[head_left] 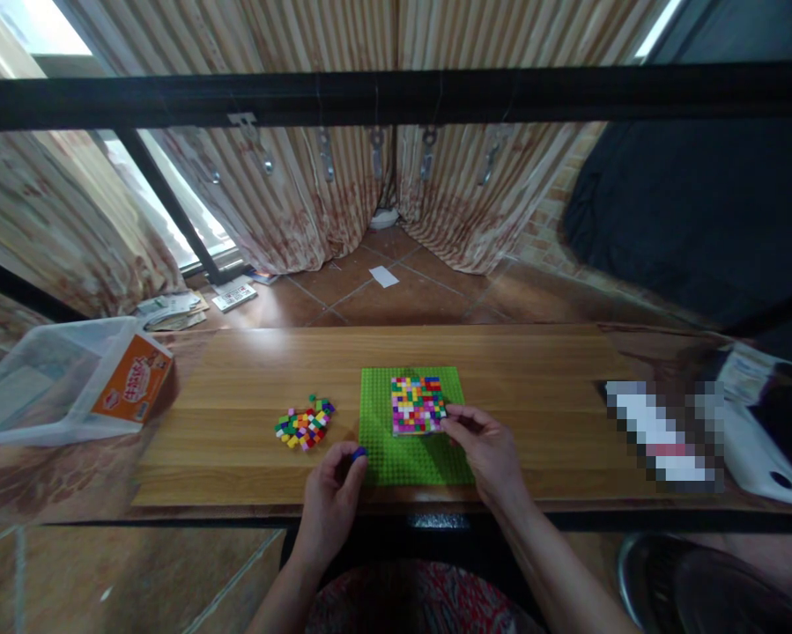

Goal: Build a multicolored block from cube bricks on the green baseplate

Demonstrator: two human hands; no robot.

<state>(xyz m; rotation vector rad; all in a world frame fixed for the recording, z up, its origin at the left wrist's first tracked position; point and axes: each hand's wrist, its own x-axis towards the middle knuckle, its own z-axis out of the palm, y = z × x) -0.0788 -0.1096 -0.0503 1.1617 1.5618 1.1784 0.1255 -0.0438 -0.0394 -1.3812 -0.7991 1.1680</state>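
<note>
On the wooden board lies a green studded baseplate (409, 462), carrying a square block of many-coloured toy bricks (417, 405). My left hand (333, 489) is closed in a pinch on a blue toy brick (359, 453) at the baseplate's front left. The fingers of my right hand (488, 445) are pinched together at the right edge of the brick block; whatever sits between the fingertips is too small to make out. Left of the baseplate is a pile of loose toy bricks (305, 426) in mixed colours.
The wooden board (237, 379) lies across the table. A clear plastic bin (52, 379) with an orange label stands at the far left. At the right are a blurred-out item (660, 436) and a white object (758, 449). A black bar (396, 95) crosses behind, with hooks hanging from it.
</note>
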